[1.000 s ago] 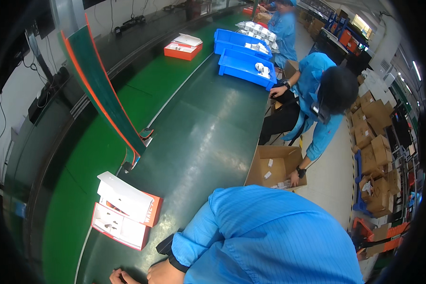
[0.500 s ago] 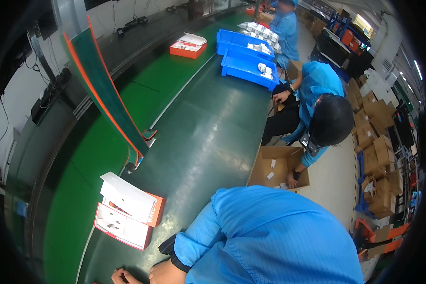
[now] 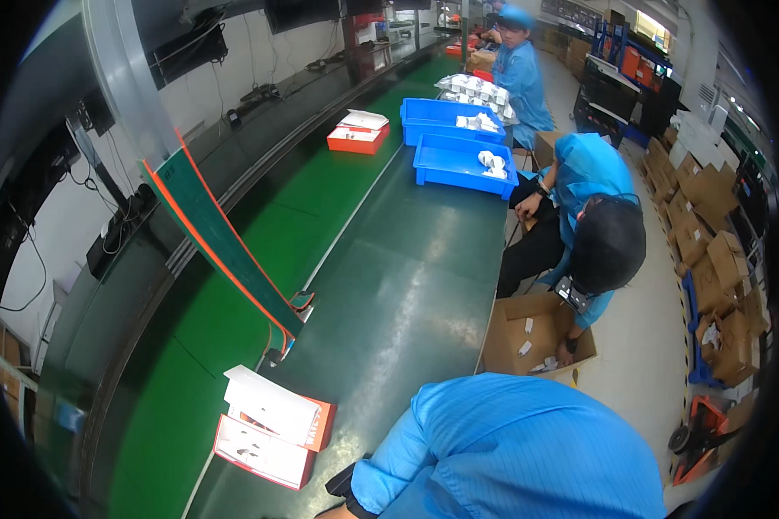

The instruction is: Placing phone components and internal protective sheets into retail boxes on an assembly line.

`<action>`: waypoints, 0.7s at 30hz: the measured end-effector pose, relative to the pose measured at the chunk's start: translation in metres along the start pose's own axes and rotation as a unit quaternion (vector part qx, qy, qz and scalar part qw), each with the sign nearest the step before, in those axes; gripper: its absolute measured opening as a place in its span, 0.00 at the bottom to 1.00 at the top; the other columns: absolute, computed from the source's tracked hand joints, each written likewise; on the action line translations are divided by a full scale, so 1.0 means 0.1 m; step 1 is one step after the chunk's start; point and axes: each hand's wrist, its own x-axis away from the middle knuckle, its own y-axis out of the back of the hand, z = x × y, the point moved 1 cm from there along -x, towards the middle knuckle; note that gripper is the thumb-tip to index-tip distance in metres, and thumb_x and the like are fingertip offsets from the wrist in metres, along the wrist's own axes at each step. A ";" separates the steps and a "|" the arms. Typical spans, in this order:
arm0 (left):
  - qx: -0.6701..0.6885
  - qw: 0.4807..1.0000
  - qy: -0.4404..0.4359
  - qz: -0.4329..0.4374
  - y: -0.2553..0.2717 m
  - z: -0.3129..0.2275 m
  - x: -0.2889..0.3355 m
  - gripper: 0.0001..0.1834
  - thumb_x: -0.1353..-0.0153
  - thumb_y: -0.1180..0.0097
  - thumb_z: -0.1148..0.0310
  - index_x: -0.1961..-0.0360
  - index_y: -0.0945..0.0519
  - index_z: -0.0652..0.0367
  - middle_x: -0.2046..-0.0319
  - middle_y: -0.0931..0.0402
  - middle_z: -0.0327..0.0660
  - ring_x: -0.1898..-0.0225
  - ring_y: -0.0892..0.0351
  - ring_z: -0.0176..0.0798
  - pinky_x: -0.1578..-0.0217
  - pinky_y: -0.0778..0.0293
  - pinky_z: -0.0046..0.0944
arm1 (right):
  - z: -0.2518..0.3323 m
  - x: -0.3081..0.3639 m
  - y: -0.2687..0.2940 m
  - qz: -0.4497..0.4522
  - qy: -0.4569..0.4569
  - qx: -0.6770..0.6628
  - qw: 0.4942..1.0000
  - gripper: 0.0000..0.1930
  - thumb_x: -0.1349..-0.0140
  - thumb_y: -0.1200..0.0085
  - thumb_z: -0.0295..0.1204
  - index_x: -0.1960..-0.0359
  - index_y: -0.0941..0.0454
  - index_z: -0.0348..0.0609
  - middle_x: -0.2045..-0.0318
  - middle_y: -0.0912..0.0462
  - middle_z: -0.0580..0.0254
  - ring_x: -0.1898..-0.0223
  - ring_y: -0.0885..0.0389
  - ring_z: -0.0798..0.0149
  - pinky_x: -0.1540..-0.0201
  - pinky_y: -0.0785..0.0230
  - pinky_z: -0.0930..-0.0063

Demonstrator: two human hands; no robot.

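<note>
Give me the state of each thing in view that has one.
Near red box: open
Far red box: open
Front blue bin: open-topped, white items inside
Rear blue bin: open-topped, white items inside
Nearest carton: open, small white pieces inside

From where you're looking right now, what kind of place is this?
Probably a factory packing line, judging by the long green belt, the people in matching blue smocks and the open red-and-white boxes.

Loose blue, finely striped sleeve point(image 3: 493, 432) with black wristband point(image 3: 341, 482) at its cuff.
</note>
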 end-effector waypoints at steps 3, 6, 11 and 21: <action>-0.027 1.000 -0.003 0.003 -0.04 0.12 0.02 0.09 0.37 0.35 0.70 0.59 0.15 0.64 0.56 0.18 0.55 0.52 0.20 0.57 0.44 0.24 0.53 | 0.61 0.00 0.37 -0.008 0.029 0.115 0.993 0.12 0.34 0.41 0.41 0.64 0.18 0.45 0.65 0.17 0.53 0.61 0.16 0.46 0.61 0.22 0.51; -0.061 0.994 -0.092 0.019 -0.04 -0.07 0.00 0.12 0.35 0.35 0.64 0.60 0.15 0.64 0.57 0.19 0.55 0.53 0.20 0.58 0.48 0.24 0.54 | -0.32 -0.03 -0.16 0.002 -0.035 -0.035 0.999 0.13 0.33 0.40 0.42 0.60 0.17 0.45 0.63 0.15 0.51 0.59 0.15 0.47 0.58 0.21 0.52; -0.042 0.991 -0.104 0.066 0.04 -0.05 0.18 0.13 0.34 0.35 0.63 0.56 0.15 0.62 0.54 0.17 0.55 0.52 0.19 0.58 0.48 0.23 0.55 | 0.72 -0.04 0.41 -0.057 -0.048 0.047 0.996 0.14 0.33 0.41 0.42 0.63 0.17 0.43 0.65 0.16 0.48 0.60 0.16 0.45 0.58 0.23 0.51; 0.024 0.988 -0.138 0.065 0.04 0.15 0.20 0.08 0.33 0.38 0.71 0.57 0.14 0.63 0.57 0.16 0.54 0.56 0.17 0.59 0.50 0.22 0.53 | 1.37 -0.04 0.80 -0.189 -0.005 0.073 0.979 0.12 0.30 0.42 0.37 0.64 0.22 0.41 0.63 0.17 0.45 0.60 0.17 0.44 0.57 0.25 0.52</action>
